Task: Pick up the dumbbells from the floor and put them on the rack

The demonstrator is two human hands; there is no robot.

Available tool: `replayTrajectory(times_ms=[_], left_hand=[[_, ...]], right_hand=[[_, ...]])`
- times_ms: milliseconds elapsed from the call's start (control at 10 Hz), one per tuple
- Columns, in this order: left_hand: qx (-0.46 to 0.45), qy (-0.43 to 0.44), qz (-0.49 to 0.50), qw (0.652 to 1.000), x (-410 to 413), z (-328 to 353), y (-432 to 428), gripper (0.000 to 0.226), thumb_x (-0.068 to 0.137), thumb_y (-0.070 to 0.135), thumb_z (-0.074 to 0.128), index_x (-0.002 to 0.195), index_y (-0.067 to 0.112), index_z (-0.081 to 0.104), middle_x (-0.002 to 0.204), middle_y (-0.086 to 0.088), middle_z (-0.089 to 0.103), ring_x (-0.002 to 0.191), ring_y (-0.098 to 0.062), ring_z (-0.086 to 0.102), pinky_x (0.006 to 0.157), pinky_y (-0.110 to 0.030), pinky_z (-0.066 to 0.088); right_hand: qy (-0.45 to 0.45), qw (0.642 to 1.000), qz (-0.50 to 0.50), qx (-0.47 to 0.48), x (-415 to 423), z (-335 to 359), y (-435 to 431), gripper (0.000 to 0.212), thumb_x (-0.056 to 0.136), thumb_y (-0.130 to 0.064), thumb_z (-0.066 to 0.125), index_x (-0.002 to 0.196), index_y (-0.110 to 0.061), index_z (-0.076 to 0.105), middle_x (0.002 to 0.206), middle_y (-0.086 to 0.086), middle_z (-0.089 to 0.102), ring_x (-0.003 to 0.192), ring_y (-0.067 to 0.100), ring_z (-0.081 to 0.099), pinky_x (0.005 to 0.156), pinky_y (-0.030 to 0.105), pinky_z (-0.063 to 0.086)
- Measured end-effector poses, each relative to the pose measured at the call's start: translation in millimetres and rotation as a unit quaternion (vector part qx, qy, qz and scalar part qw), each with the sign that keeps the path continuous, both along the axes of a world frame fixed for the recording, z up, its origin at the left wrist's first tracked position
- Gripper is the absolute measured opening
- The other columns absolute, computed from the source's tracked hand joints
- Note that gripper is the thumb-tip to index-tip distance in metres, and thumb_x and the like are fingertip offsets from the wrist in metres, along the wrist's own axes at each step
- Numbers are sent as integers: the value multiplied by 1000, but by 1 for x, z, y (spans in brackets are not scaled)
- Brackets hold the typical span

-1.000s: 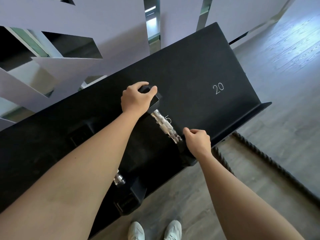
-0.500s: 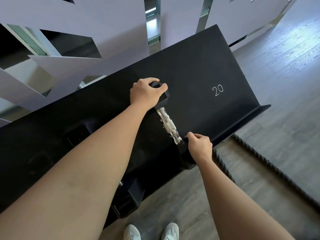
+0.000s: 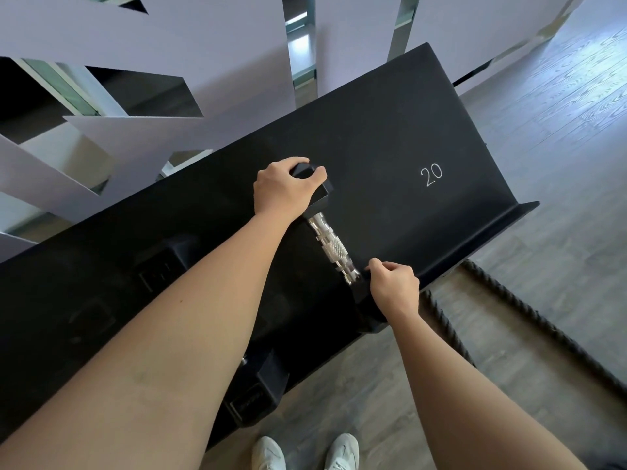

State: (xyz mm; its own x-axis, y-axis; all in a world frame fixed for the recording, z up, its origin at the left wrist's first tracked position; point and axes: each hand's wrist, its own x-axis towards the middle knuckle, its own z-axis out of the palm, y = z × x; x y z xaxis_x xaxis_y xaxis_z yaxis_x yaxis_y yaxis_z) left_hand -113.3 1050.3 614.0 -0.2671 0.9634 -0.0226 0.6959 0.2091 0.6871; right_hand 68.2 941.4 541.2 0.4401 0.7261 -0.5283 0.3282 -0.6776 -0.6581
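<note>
A dumbbell (image 3: 334,247) lies on the rack (image 3: 390,137) near the middle of the frame, its axis running from upper left to lower right. Its handle is bright knurled metal with ringed collars; its heads are black and blocky. The upper head sits on the sloped black tray, the lower head at the tray's front lip. The rack is a long matte black tray crossing the frame diagonally, marked "20" in white at right centre. Another dumbbell (image 3: 251,391) shows dimly at lower centre.
</note>
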Motion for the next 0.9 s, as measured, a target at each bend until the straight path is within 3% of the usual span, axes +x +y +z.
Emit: replayTrajectory(times_ms=[200, 400, 500, 600, 700, 800, 900], left_hand=[[9, -2, 7, 1000, 0, -1, 0, 47, 86, 52, 65, 122, 22, 69, 124, -4, 69, 116, -24, 59, 93, -41, 51], [-31, -20, -7, 999, -1, 2, -2, 49, 88, 53, 62, 127, 24, 64, 132, -4, 63, 122, -24, 55, 85, -31, 45], [-63, -27, -29, 997, -2, 10, -7, 53, 91, 54, 59, 134, 24, 56, 141, -4, 55, 129, -24, 49, 90, -33, 43], [-83, -62, -52, 993, -11, 27, -34, 59, 94, 46, 59, 146, 24, 44, 151, -5, 43, 138, -24, 39, 102, -36, 39], [-84, -72, -44, 993, -28, 45, -59, 61, 94, 44, 61, 149, 27, 39, 152, -3, 43, 138, -23, 39, 104, -39, 39], [-80, -71, -3, 994, -63, 81, -98, 61, 93, 47, 60, 148, 31, 39, 145, 2, 51, 125, -14, 48, 89, -32, 41], [-71, -54, 17, 996, -86, 109, -124, 57, 93, 48, 61, 145, 32, 44, 139, 3, 56, 118, -10, 49, 86, -30, 37]], right_hand=[[-3, 1000, 5, -6, -1, -1, 0, 36, 76, -35, 50, 79, -7, 72, 76, 15, 71, 78, 32, 65, 60, 31, 49], [-3, 1000, 16, 0, 0, -3, -1, 39, 75, -36, 49, 82, -5, 72, 84, 16, 73, 81, 31, 66, 61, 30, 50], [2, 1000, 18, 2, -1, -2, -1, 40, 76, -36, 49, 83, -5, 72, 86, 16, 72, 80, 30, 65, 61, 29, 49], [25, 999, 40, -16, 1, 9, -2, 37, 79, -37, 50, 86, -11, 75, 82, 11, 71, 66, 18, 58, 62, 29, 47], [25, 996, 78, -39, 2, 21, -7, 35, 81, -39, 52, 97, -17, 74, 83, 1, 68, 72, 14, 57, 66, 33, 49], [-8, 992, 125, -11, -10, 61, -10, 41, 83, -38, 57, 118, -19, 65, 98, 0, 67, 86, 20, 59, 73, 32, 45], [6, 989, 148, 14, -24, 93, -13, 47, 83, -40, 58, 124, -17, 62, 102, 1, 66, 90, 21, 60, 76, 34, 48]])
